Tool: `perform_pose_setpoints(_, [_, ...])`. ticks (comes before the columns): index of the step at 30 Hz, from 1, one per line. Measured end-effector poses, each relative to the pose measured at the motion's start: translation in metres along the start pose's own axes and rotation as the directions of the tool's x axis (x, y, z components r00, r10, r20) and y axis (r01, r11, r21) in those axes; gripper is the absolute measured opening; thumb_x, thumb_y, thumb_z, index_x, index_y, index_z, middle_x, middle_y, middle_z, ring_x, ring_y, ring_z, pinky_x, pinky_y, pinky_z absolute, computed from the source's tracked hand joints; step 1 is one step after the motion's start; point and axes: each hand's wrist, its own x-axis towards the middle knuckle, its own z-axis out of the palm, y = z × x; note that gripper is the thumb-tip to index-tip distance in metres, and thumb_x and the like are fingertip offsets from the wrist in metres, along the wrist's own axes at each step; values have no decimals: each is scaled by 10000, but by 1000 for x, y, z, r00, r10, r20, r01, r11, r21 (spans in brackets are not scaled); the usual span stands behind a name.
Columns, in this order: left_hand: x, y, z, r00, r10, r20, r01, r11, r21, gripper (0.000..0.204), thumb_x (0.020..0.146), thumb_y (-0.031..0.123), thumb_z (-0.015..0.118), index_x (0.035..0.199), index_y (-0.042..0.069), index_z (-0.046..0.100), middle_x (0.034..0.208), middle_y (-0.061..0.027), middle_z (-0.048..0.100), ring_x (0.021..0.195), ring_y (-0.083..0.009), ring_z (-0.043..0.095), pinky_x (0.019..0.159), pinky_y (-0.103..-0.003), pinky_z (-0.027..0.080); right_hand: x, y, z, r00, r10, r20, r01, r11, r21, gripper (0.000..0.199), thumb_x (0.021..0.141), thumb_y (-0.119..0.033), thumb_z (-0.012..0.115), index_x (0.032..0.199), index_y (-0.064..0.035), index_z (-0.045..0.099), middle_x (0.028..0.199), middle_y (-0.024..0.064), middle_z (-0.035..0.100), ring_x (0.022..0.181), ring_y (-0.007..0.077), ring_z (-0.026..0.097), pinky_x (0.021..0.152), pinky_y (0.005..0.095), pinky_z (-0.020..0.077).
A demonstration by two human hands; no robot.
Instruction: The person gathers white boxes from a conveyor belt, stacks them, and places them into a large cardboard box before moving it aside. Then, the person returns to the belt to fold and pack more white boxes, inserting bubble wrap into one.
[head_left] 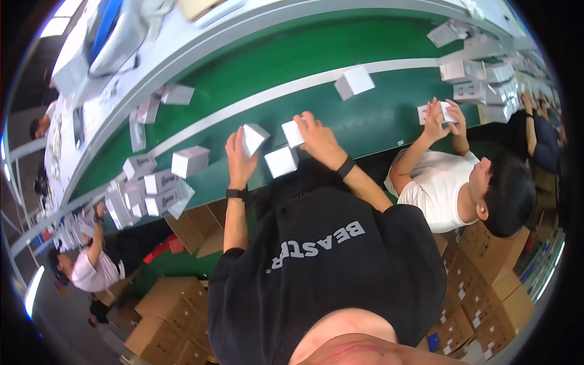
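My left hand (241, 160) grips a small white carton (255, 139), which is tilted so one corner points right. My right hand (319, 142) is closed on another white carton (292, 134), with its fingers over the carton's right side. Between and just below them, a third white carton (281, 162) sits at the near edge of the green work surface (237, 118). Neither hand touches that third carton. Each of my wrists has a dark band. The undersides of the held cartons are hidden.
Farther right lies a lone white carton (355, 83). More cartons cluster at the left (159, 193) and far right (483, 82). A co-worker in a white shirt (435, 188) handles a carton at my right. A white rail (255, 96) runs along the surface; brown boxes (167, 313) stand below.
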Motion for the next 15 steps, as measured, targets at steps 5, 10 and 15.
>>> perform_pose_setpoints(5, [-29,-26,-28,1000,15,27,-14,1000,-17,885,637,-49,744,1446,102,416,1356,-194,445,1275,-404,428,1080,-428,393,-14,4,-8,988,-72,138,81,995,-61,825,637,-66,836,1344,-62,411,1292,211,437,1002,391,614,792,459,555])
perform_pose_setpoints(10, [-57,-21,-18,963,84,258,-75,996,-45,918,626,-36,761,1457,104,397,1365,-196,434,1307,-402,398,1085,-435,384,-31,-9,-9,990,-32,136,38,998,-43,801,725,-269,815,1377,-48,404,1357,216,424,1087,425,573,881,488,522])
perform_pose_setpoints(15, [-60,7,-29,959,173,224,-204,971,124,978,607,78,839,1470,116,380,1365,-196,429,1325,-404,377,1078,-448,391,22,45,-65,865,121,-487,-269,932,-245,1072,735,-609,746,1460,22,273,1336,300,451,1164,478,498,951,531,457])
